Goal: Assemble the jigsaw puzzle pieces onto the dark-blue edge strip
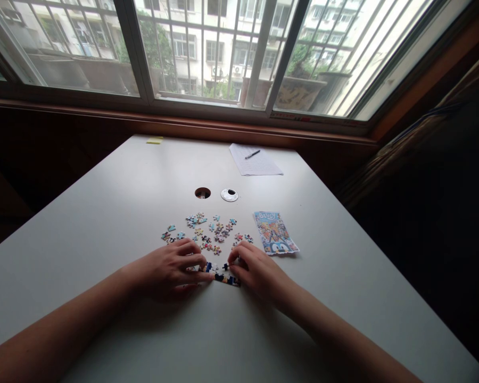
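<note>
A narrow strip of joined jigsaw pieces [226, 279], dark blue, white and tan, lies on the white table in front of me. My left hand [174, 266] rests at the strip's left end, its bent fingers apart and its thumb along the strip's edge; part of the strip is hidden under it. Above the strip's right part, my right hand [252, 265] pinches a small dark blue jigsaw piece [225, 266] between thumb and fingers. Beyond both hands, many loose jigsaw pieces [220, 232] lie scattered in small groups.
To the right of the loose pieces lies a colourful picture sheet [275, 232]. Farther back are a round cable hole [202, 193], a round cover [229, 195] and paper [253, 164] with a pen [252, 154]. A yellow slip [155, 140] lies near the far edge.
</note>
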The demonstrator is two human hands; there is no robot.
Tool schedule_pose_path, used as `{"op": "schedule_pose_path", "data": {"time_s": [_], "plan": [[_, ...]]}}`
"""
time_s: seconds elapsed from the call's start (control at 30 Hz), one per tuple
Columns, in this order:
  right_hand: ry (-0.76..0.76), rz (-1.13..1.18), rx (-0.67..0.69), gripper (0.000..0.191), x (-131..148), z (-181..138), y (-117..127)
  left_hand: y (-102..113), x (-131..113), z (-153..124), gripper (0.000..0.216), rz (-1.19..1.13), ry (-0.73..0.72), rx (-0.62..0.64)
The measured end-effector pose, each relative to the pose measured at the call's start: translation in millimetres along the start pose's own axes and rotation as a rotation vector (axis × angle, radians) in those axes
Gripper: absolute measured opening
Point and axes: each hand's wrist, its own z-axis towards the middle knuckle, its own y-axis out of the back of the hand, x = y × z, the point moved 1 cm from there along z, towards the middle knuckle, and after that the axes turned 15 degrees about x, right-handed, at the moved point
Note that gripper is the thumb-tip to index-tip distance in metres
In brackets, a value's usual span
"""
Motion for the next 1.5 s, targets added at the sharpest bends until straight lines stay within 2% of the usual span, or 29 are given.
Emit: {"op": "schedule_pose_path", "data": {"time_s": [0.23, 0.4, 0.63, 0.87, 1.03, 1.5], "plan": [[-0.01, 0.05, -0.046, 0.013, -1.0, 2.3, 3.1, -3.0, -0.7, -0.5, 0.044, -0.041, 0.001, -0.038], [-0.036, 0.093, -0.101, 0.007, -1.7, 4.5, 5.8, 0.5, -1.1, -1.4, 0.036, -0.087, -0.039, -0.072], [-0.073, 0.138, -0.143, 0.005, 2.1, 10.2, 1.6, -4.1, -0.5, -3.0, 0.039, -0.074, -0.043, -0.016], [0.009, 0.103, -0.146, 0.012, 6.2, 18.2, -2.9, -2.8, -0.6, -1.8, 0.041, -0.039, -0.044, -0.009], [0.073, 0.028, -0.175, 0.01, 3.7, 19.4, -4.0, -3.6, -0.1, -0.8, 0.04, -0.035, -0.042, -0.014], [0.1, 0.032, -0.195, 0.01, -1.9, 20.5, -7.2, -3.0, -1.3, 0.1, 0.041, -0.021, -0.036, -0.011]]}}
